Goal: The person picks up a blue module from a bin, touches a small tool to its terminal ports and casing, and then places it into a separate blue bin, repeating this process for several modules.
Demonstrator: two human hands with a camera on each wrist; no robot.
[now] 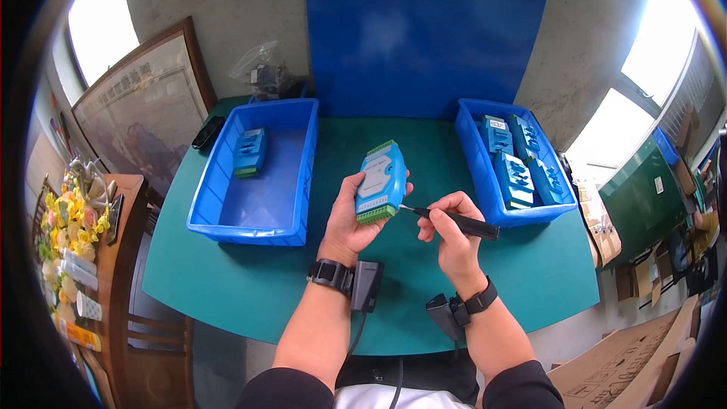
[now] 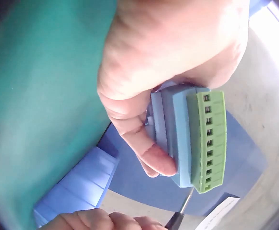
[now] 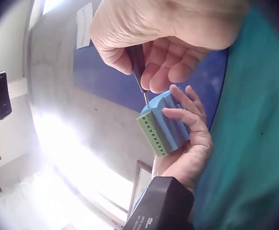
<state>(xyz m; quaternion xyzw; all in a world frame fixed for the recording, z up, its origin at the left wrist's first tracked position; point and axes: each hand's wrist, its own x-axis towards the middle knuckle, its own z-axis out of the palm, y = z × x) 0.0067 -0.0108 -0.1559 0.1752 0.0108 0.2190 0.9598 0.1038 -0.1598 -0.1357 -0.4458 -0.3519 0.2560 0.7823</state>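
Nearest, two forearms with wrist straps and black camera units come up from the near edge over the green table (image 1: 227, 273). Left hand (image 1: 350, 221) grips a light blue module (image 1: 382, 180), fingers curled round its body, held up off the table about mid-scene between the two bins; its green terminal block (image 1: 376, 214) is at the near end, a second green strip at the far end. In the left wrist view the thumb (image 2: 144, 146) lies along the module's blue side just beside the green connector row (image 2: 209, 141). Right hand (image 1: 448, 229) pinches a black screwdriver (image 1: 458, 222), fingers curled on the handle; the metal tip touches the module's near right corner by the green block, seen also in the right wrist view (image 3: 145, 98). Farther left, a blue bin (image 1: 250, 223) with one blue module (image 1: 249, 151) lying toward its far left. Farther right, another blue bin (image 1: 473, 159) holding several blue modules (image 1: 516, 179) packed together. Beyond the left bin, a clear plastic bag (image 1: 261, 72) and a small black object (image 1: 206, 132) at the table's far left edge. At the back, a blue panel (image 1: 428, 30) stands against a grey wall; a framed picture (image 1: 144, 106) leans far left.
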